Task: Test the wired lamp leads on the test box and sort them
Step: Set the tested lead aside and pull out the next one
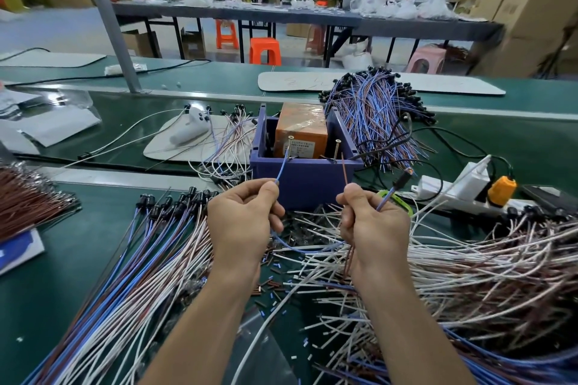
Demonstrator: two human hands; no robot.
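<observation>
Left hand [242, 222], right hand [373, 225] on leads [282, 167]

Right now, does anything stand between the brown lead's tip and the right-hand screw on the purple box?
Nothing visible does. The thin brown lead, pinched by the right hand, ends just right of the brass screw on the purple plastic test box. A black cable crosses the rim farther right, outside that gap.

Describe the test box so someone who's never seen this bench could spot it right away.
On the green belt, just beyond the left hand and right hand, sits a purple open-topped box. It holds an orange block, and two brass screws stand up from its front rim, unlike the wire piles around it.
</observation>
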